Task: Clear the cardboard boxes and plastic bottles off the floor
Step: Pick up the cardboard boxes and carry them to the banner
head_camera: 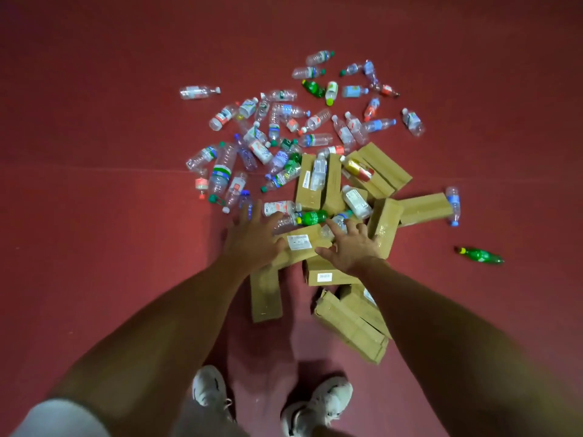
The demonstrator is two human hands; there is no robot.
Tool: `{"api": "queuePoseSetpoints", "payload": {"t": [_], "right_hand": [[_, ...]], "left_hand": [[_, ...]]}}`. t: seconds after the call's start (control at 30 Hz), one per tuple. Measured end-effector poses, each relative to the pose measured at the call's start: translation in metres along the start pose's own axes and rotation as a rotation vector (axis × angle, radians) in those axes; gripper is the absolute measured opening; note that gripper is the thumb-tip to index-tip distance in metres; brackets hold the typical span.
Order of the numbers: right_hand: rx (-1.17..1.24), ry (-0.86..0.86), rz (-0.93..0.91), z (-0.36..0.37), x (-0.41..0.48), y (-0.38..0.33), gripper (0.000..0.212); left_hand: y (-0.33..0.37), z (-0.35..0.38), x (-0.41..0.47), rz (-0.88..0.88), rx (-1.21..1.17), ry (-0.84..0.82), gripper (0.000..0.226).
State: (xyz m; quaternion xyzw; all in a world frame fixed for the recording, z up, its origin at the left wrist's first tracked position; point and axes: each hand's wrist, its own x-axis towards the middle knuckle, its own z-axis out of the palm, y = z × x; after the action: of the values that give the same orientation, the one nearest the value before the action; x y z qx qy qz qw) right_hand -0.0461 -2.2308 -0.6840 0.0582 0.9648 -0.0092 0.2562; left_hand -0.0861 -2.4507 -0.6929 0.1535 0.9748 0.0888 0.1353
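From the head view, the forearms hide parts of the near boxes, and contact is unclear. The left hand [252, 238] and right hand [350, 247] spread, released, over a brown labelled cardboard box [299, 244] lying on the red floor [94, 216] beside scattered clear plastic bottles [220, 175].

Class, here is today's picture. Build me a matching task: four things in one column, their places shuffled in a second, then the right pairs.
Things
1. labelled box
2. lone green bottle
3. shoes
4. blue-capped bottle

Places
A. at the bottom of the view
B. between the left hand and right hand
C. alone on the floor, far right
D. beside the end of the rightmost box

Pairs: 1-B, 2-C, 3-A, 4-D
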Motion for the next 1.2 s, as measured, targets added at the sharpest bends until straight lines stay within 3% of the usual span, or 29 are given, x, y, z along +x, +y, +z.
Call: {"api": "queuePoseSetpoints", "payload": {"t": [0.27,0.4,0.6,0.73,1.1,1.2], "right_hand": [[0.026,-0.029,0.073,0.17,0.09,0.042,0.085],[0.019,-0.019,0.085,0.263,0.15,0.063,0.085],[0.029,-0.002,0.054,0.364,0.22,0.075,0.085],[0.034,-0.003,0.032,0.399,0.24,0.079,0.091],[-0.049,0.048,-0.032,0.423,0.25,0.097,0.101],[-0.033,0.056,-0.031,0.424,0.249,0.095,0.103]], "left_hand": [[-0.001,0.194,0.066,0.105,-0.016,-0.103,0.072],[-0.006,0.306,0.096,0.226,-0.01,0.039,0.071],[-0.031,0.422,0.136,0.113,0.066,-0.133,0.079],[-0.037,0.454,0.149,0.08,0.081,-0.162,0.085],[-0.024,0.473,0.158,0.136,0.261,0.059,0.069],[-0.023,0.483,0.151,0.104,0.22,0.013,0.073]]}}
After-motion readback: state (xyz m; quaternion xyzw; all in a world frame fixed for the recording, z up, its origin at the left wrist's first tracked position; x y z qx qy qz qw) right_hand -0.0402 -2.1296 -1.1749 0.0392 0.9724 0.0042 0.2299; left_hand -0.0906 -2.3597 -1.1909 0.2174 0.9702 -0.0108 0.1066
